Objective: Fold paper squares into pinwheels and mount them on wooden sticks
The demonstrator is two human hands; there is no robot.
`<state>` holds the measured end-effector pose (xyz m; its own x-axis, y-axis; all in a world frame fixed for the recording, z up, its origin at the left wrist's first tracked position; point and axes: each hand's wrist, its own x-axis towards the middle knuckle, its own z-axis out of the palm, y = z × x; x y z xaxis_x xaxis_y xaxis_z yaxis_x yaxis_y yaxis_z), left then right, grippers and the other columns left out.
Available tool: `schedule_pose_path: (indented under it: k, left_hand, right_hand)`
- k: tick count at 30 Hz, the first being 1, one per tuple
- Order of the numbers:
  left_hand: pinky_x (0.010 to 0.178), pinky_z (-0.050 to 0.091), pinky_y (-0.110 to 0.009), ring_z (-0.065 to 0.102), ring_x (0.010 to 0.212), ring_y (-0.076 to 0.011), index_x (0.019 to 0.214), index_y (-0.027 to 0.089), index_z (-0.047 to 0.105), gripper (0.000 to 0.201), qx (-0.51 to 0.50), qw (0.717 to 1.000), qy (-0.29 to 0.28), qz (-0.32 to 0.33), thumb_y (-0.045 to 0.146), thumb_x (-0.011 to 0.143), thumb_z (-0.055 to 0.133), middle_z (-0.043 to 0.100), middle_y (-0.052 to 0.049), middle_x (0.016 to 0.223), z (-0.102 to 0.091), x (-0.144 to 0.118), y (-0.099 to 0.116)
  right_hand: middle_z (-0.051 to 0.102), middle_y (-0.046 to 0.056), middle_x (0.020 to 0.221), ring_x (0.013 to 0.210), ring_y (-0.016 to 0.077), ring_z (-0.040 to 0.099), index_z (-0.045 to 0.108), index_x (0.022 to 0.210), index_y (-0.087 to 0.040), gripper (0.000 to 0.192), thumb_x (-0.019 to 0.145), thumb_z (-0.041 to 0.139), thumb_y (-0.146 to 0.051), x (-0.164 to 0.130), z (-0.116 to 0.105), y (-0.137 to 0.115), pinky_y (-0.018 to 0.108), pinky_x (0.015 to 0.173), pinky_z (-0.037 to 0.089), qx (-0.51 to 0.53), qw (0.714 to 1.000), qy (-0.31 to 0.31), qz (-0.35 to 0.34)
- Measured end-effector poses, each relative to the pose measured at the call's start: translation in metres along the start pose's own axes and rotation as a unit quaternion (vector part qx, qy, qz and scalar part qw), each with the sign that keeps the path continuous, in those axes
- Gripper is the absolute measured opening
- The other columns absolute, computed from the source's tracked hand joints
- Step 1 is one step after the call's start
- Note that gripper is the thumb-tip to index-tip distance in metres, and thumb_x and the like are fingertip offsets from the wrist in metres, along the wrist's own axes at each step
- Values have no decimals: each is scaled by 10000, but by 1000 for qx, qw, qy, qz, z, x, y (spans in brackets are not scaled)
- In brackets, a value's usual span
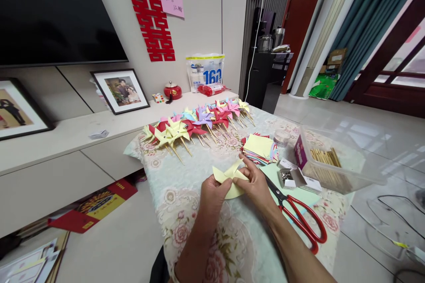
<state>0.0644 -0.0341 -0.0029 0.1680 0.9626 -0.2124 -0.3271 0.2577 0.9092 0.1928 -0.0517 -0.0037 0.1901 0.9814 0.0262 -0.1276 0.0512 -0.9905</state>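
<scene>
While both hands meet over the floral tablecloth (199, 212), the left hand (212, 192) and the right hand (255, 183) pinch a pale yellow folded paper square (229, 179) between fingertips, just above the cloth. Red-handled scissors (299, 216) lie beside the right wrist; a stack of coloured paper squares (260, 148) and a row of finished paper pinwheels (199, 124) sit beyond.

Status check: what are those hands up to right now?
Left hand and right hand both pinch yellow paper, folding. Scissors lie beside right wrist. Nothing in the way.
</scene>
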Motion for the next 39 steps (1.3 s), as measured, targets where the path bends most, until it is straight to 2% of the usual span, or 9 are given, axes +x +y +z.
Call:
schedule_pose_path:
  k: [2, 5, 8, 12, 16, 20, 27, 33, 39]
  left_hand:
    - [606, 518, -275, 675, 588, -194, 880, 88, 737, 300, -3, 1000, -1, -3, 243, 628, 784, 760, -53, 686, -4, 2, 0]
    - [619, 532, -292, 681, 580, -203, 867, 81, 733, 283, -8, 1000, 9, -10, 236, 634, 771, 760, -63, 678, -13, 6, 0]
    - [644, 538, -297, 685, 595, -203, 877, 73, 736, 287, -16, 1000, 15, -18, 235, 642, 761, 765, -70, 698, -22, 8, -1]
    - [643, 525, -285, 680, 603, -199, 876, 74, 747, 295, -23, 999, 9, -26, 242, 634, 772, 765, -71, 701, -30, 8, 0]
    - [647, 520, -281, 673, 615, -196, 837, 94, 751, 262, -60, 997, -6, -41, 252, 630, 782, 764, -70, 701, -33, 8, 3]
    - [646, 516, -270, 672, 642, -195, 822, 107, 755, 250, -73, 996, -8, -48, 257, 626, 790, 766, -69, 715, -35, 7, 5]
    - [577, 486, -252, 620, 548, -162, 737, 109, 738, 175, -42, 998, 0, -36, 247, 631, 760, 734, -45, 630, -33, 6, 6]
    - [575, 493, -262, 637, 568, -176, 794, 79, 743, 251, 7, 999, 30, -12, 253, 615, 763, 742, -64, 666, -30, 7, 4]
    - [532, 467, -234, 614, 540, -152, 767, 89, 744, 208, 44, 999, 24, -11, 227, 613, 730, 731, -42, 642, -25, 4, 5]
  right_hand:
    - [672, 0, 819, 675, 158, 601, 456, 1438, -152, 811, 686, 731, -279, 1, -2, 0, 281, 621, 451, -2, 1000, -2, -10]
    - [691, 61, 1009, 873, 199, 636, 574, 1332, -184, 696, 673, 776, -283, 2, -6, -1, 346, 794, 495, -16, 996, 46, -69]
    - [687, 63, 1050, 949, 208, 629, 659, 1233, -232, 512, 735, 770, -276, 1, -11, -3, 362, 845, 488, -45, 988, 67, -129]
    - [685, 40, 950, 864, 185, 621, 753, 1016, -259, 180, 854, 688, -221, -3, -13, -7, 329, 778, 475, -128, 968, -22, -216]
    - [640, 37, 916, 880, 183, 609, 772, 977, -273, 202, 905, 622, -157, -3, -13, -8, 317, 775, 465, -214, 936, -93, -263]
    - [596, 36, 900, 855, 176, 596, 775, 1001, -278, 213, 920, 620, -158, -3, -14, -7, 305, 752, 462, -269, 916, -124, -270]
    - [572, 42, 886, 864, 192, 584, 778, 985, -281, 194, 937, 606, -205, -4, -18, -10, 320, 760, 461, -302, 901, -155, -271]
    - [558, 44, 886, 871, 209, 567, 775, 934, -276, 132, 912, 647, -251, -6, -16, -16, 336, 776, 462, -308, 903, -157, -254]
    - [553, 33, 853, 849, 202, 559, 710, 826, -217, 100, 884, 630, -201, -10, -10, -18, 329, 767, 438, -318, 909, -146, -226]
